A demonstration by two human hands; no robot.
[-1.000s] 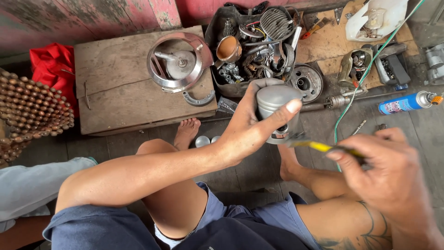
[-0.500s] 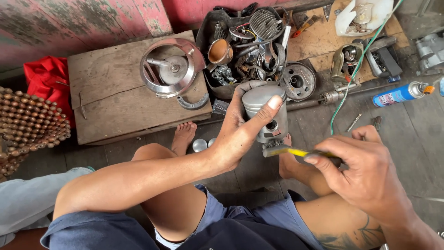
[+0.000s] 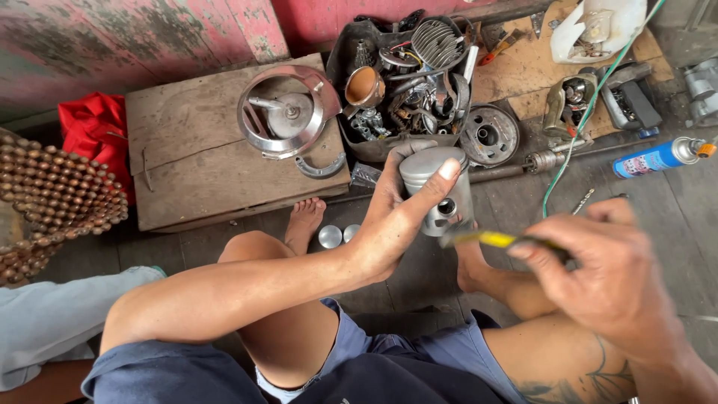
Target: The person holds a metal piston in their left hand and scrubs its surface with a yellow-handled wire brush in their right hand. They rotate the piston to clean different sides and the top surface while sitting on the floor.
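Observation:
My left hand (image 3: 400, 217) grips a grey metal piston (image 3: 437, 187), held upright above my bare feet, with the thumb over its crown. A round pin hole shows in the piston's side. My right hand (image 3: 602, 280) holds a thin tool with a yellow shaft (image 3: 490, 239); its tip touches the piston's lower edge. Both hands work above my knees over a dark plank floor.
A dark tub (image 3: 407, 82) holds several engine parts. On a wooden board (image 3: 191, 150) lies a shiny round metal cover (image 3: 284, 112). Nearby are a brake drum (image 3: 488, 135), a blue spray can (image 3: 654, 157), a green wire (image 3: 591, 105), two small metal discs (image 3: 336, 235) and a red cloth (image 3: 93, 127).
The piston and my left hand stay at about the same spot. My right hand has brought the yellow tool's tip in against the piston's lower edge.

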